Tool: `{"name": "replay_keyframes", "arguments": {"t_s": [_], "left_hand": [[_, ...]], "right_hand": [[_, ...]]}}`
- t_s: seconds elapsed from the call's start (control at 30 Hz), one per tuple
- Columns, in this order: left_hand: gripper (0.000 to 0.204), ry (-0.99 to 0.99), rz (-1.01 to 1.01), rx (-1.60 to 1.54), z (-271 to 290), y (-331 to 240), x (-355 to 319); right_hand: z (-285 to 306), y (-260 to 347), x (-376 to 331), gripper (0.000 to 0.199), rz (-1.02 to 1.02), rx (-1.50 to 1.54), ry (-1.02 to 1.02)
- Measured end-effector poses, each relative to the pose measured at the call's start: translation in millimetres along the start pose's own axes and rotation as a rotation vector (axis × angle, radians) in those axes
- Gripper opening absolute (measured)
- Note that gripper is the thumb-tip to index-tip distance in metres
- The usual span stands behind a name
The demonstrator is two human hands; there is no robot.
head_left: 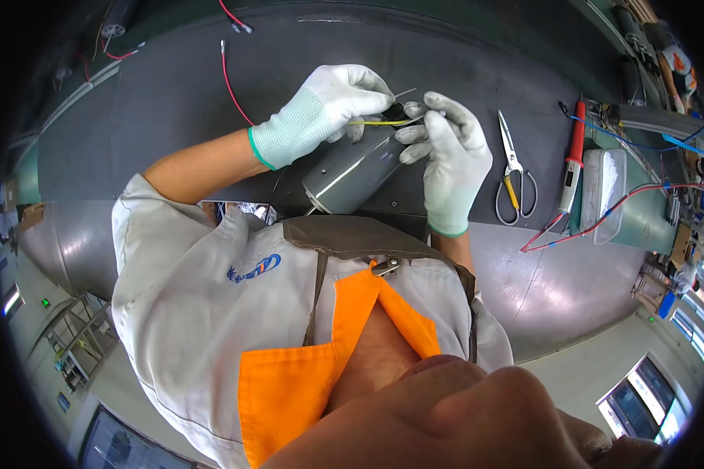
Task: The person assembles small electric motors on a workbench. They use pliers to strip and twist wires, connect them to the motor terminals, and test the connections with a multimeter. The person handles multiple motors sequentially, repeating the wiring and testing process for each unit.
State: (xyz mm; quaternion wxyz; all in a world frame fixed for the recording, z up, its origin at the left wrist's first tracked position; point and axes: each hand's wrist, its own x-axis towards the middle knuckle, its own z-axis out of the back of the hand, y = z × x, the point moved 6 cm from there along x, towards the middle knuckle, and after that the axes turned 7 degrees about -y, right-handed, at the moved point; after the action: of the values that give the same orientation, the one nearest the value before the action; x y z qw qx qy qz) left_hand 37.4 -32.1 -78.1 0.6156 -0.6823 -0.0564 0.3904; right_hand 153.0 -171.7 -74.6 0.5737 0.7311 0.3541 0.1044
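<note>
Both my hands wear white gloves with pale green cuffs and work over a grey metal cylinder (350, 176), which looks like a motor and lies tilted at the table's near edge. My left hand (338, 100) is closed in a pinch beside a thin grey strand (406, 93) that sticks out past its fingertips. A yellow wire (379, 123) runs from under the left fingers across to my right hand (452, 144). The right thumb and fingers close around that wire's far end. Dark material between the hands is partly hidden by the fingers.
On the dark tabletop (172, 86), scissors (510, 168) and a red-handled tool with a cord (575, 152) lie to the right. Beyond them stands a clear plastic box (604, 191). A red wire (228, 82) with a metal terminal lies left. Another cylinder (117, 22) is at the far left.
</note>
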Motion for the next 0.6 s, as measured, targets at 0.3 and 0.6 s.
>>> {"name": "replay_keyframes", "arguments": {"t_s": [0.3, 0.6], "left_hand": [[0.024, 0.036, -0.1, 0.025, -11.9, 0.9, 5.3], [0.022, 0.085, -0.117, 0.01, -33.5, -2.1, 16.8]], "right_hand": [[2.4, 6.4, 12.6, 0.054, 0.026, -0.103, 0.097], [16.4, 12.2, 31.4, 0.056, -0.163, -0.268, 0.335]]}}
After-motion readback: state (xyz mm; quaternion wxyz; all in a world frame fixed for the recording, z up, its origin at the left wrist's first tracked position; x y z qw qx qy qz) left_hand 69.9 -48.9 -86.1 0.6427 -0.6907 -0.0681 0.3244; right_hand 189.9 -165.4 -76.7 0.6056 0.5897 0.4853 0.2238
